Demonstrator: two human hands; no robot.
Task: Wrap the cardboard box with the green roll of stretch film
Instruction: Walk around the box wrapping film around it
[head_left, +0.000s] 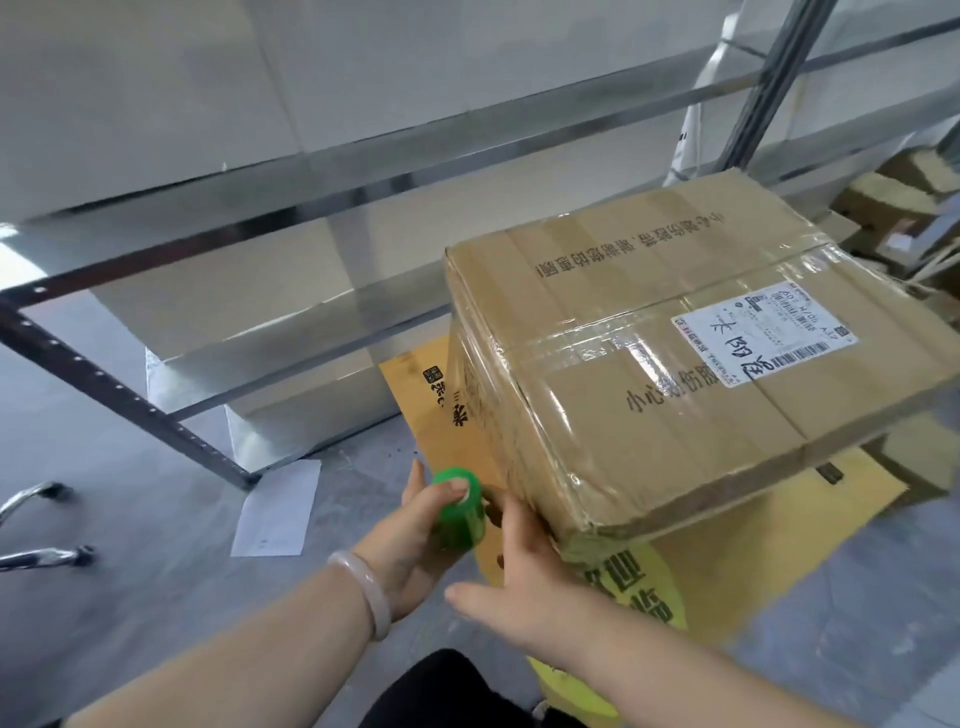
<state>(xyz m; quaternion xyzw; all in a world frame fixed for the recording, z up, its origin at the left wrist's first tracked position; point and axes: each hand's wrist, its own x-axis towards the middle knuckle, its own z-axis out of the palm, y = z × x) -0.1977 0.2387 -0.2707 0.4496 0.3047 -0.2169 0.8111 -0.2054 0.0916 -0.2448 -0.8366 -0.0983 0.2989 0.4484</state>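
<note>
Wrapping, low pass: left hand (415, 535) gripped the green roll (460, 512); right hand (519, 561), fingers straight, lay at the cardboard box (649, 364) corner. Pull wanted taut, turns overlapping.

Pale bangle (363, 592), L wrist; dk trousers (457, 686).

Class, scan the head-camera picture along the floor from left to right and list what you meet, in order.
Chrome chair legs → sheet of paper → green roll gripped by the left hand → right hand → cardboard box.
</note>
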